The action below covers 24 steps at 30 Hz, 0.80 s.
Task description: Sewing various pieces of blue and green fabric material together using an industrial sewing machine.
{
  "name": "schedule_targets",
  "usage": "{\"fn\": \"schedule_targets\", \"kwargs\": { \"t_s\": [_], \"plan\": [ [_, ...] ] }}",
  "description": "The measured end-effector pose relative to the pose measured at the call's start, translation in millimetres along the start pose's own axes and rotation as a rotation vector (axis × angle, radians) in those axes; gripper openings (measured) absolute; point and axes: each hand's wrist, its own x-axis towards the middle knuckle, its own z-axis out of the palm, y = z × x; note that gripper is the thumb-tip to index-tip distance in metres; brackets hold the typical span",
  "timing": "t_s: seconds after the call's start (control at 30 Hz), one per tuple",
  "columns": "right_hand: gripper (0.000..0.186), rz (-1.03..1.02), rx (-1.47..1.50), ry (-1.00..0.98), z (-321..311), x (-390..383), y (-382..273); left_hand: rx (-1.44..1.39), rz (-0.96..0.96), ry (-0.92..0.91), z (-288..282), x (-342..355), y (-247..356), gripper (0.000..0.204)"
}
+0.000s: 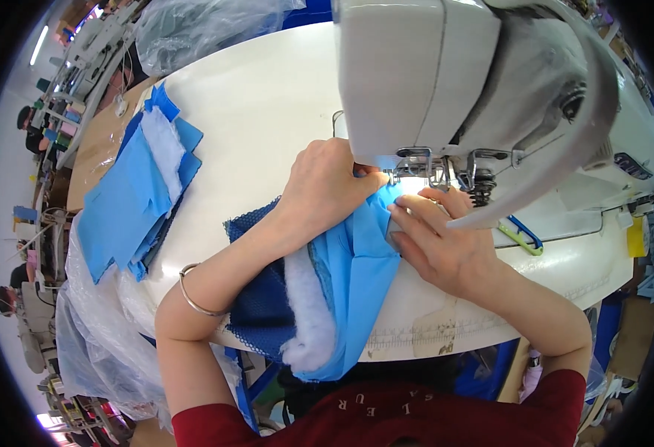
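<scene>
A light blue fabric piece [362,283], layered with white wadding [308,328] and dark blue mesh [256,298], runs up to the sewing machine's lit needle and presser-foot area [409,171]. My left hand [330,179] grips the fabric just left of the foot, fingers curled and thumb reaching toward the needle. My right hand [438,238] holds the folded fabric on the right, below the foot, with bent fingertips pressed on it; the fabric under both hands is partly hidden.
The white machine head [401,74] overhangs the curved white table [252,97]. A stack of blue cut pieces [125,208] lies at the left, above crumpled clear plastic [103,328]. A blue-and-green tool [528,246] lies to the right. Other machines and spools line the far left.
</scene>
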Motion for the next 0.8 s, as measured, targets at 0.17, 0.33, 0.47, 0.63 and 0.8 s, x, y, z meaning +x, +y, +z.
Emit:
{"fn": "schedule_targets", "kwargs": {
  "t_s": [0.17,0.33,0.47,0.63,0.8],
  "plan": [
    [0.039,-0.018,0.018,0.051,-3.8,2.2,2.8,0.051,0.086,0.062,-2.7,4.9,0.7,0.02],
    [0.041,0.041,0.049,0.018,-6.5,5.6,1.6,0.034,0.141,0.105,-0.2,14.0,-10.5,0.023],
    [0.042,0.046,0.054,0.002,-6.0,5.8,2.3,0.004,0.148,0.114,1.3,17.7,-17.5,0.023],
    [0.04,0.065,0.042,-0.018,-5.4,4.4,0.8,-0.028,0.158,0.114,2.9,19.9,-20.8,0.023],
    [0.04,0.066,0.016,-0.032,-5.0,5.5,0.2,0.021,0.206,0.113,3.8,26.3,-28.3,0.022]
  ]
}}
